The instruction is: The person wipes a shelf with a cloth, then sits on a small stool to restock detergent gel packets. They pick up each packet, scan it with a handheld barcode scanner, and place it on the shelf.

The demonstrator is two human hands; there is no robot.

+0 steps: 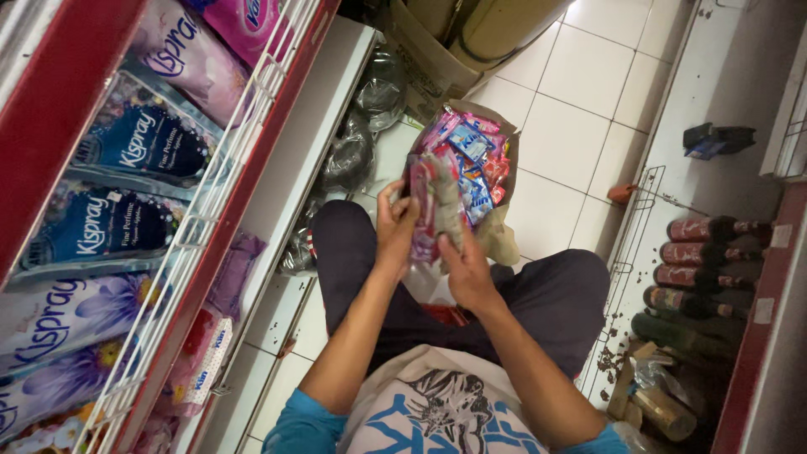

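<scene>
Both hands hold a strip of sachets (429,210) above the lap: the left hand (393,229) closes on its left edge, the right hand (467,267) grips its lower part. Just behind stands an open cardboard box (504,240) full of colourful sachets.

floor: white tiles (580,101) | left: red shelf (59,92) | right: bottle rack (714,277)

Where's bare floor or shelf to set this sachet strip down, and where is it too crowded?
Free: the white floor tiles between the open sachet box and the right-hand shelf; also the bare white shelf edge beside the red rack. Crowded: the rack of pouches, the bottle row at right, and the plastic bags by the left knee.
</scene>
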